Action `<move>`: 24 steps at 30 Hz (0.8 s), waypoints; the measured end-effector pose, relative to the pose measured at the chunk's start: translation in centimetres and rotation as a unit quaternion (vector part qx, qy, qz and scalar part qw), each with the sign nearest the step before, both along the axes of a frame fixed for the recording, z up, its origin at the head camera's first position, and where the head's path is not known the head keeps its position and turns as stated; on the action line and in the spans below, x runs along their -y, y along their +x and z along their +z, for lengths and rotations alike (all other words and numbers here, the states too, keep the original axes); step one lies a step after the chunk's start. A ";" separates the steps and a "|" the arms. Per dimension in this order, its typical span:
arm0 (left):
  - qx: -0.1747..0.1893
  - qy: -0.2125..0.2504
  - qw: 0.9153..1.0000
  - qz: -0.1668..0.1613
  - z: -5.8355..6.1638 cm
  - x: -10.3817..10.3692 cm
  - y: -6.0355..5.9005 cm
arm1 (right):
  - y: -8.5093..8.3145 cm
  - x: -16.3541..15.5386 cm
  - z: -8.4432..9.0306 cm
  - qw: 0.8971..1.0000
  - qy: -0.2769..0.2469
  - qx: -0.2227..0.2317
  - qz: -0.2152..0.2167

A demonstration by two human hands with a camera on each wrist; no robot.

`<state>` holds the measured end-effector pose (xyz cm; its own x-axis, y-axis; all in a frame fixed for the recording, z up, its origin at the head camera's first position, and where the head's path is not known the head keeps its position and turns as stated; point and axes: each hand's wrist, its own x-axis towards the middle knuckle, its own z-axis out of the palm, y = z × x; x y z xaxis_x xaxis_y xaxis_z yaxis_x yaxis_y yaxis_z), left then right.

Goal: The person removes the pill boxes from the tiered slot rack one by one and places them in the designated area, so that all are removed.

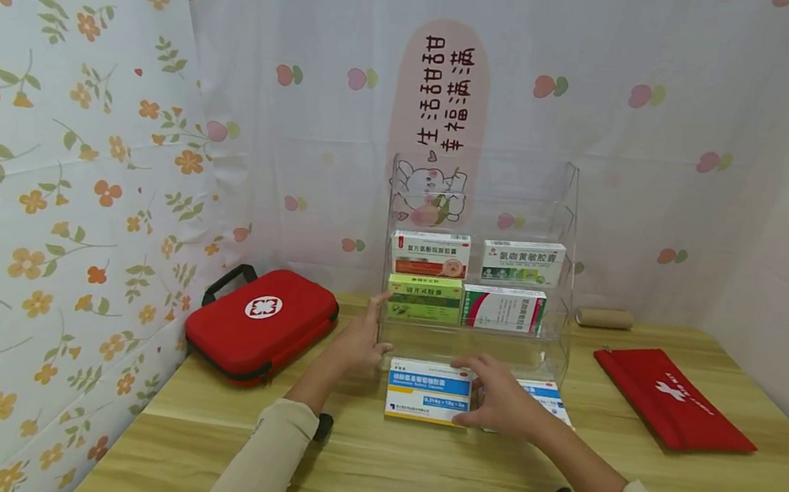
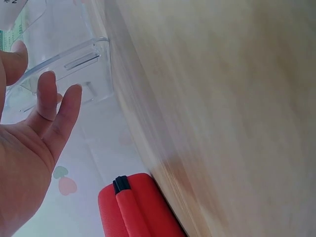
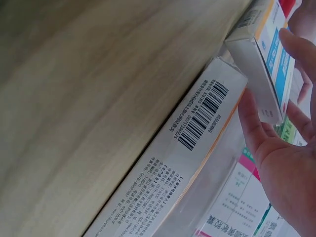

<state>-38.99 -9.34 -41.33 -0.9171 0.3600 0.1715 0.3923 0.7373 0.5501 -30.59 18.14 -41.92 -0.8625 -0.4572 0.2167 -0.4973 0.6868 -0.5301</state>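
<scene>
Head view: we work at the back edge of the wooden table (image 1: 406,483), in front of the clear acrylic rack (image 1: 479,291). Our right hand (image 1: 505,400) lies over two blue-and-white medicine boxes: the front box (image 1: 429,391) flat on the table just before the rack's lowest tier, and a second box (image 1: 546,396) partly hidden beneath the hand. Our left hand (image 1: 358,342) stands beside the rack's left wall, fingers straight, holding nothing. The rack's upper tiers hold four boxes; the lowest tier appears vacant. A red first-aid case (image 1: 261,324) sits near the left edge, a flat red pouch (image 1: 672,398) toward the right edge.

Left wrist view: the left hand (image 2: 29,148) is spread wide, fingertips near the rack's lower corner (image 2: 89,64), not clearly touching. We judge it best placed flat against that wall to steady the rack while a box is handled.

Right wrist view: the right hand (image 3: 281,148) holds the second box (image 3: 266,64) tilted off the table, thumb on its face and fingers on the far side; the front box (image 3: 192,158) lies flat, barcode side showing, close against the rack.

To execute the step well, we judge that the grip should sit on the box's long edges, the box be kept level, and its lower edge clear the tier's front lip without nudging the flat box.
</scene>
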 end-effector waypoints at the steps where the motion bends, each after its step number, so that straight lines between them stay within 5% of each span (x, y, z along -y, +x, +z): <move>1: 0.004 0.001 1.000 0.000 0.0 0.0 0.0 | 0.0 0.0 0.0 1.000 0.004 -0.002 0.002; 16: 0.010 0.009 1.000 -0.001 0.1 -0.1 -0.1 | 0.1 0.5 0.0 0.999 0.047 0.000 0.006; 24: 0.019 0.041 0.999 -0.029 0.2 0.5 0.0 | -0.4 0.5 -0.2 0.997 0.081 -0.011 -0.003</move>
<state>-38.99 -9.84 -41.13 -0.9013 0.3995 0.1674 0.4107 0.6653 0.6235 -30.95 17.69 -42.14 -0.8610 -0.4834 0.1582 -0.5034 0.7653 -0.4010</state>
